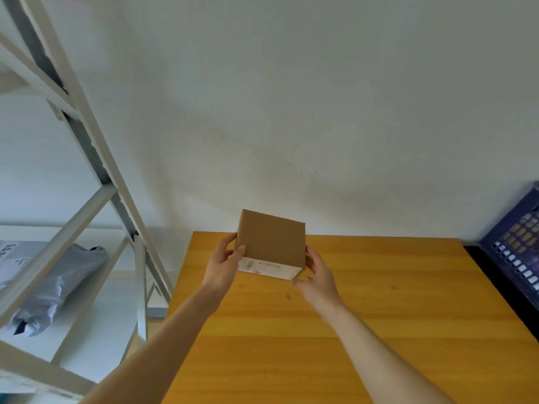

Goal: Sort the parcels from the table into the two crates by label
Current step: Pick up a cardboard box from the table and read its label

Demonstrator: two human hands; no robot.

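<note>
I see the cardboard box (pixel 271 243) held clear of the yellow wooden surface (pixel 379 316), over its far edge and in front of the wall. The left grip (pixel 223 263) clasps the box's left side, thumb on the brown face, fingers round behind. The right grip (pixel 319 278) holds the right side, fingers on the edge, thumb reaching under the lower corner. The box is tilted, its white label (pixel 268 268) on the narrow side facing me; the print is too blurred to read. A blue crate (pixel 519 249) sits at far right, beside the surface. A grey mailer bag (pixel 67 281) lies on the white shelf rack (pixel 96 158) at left.
</note>
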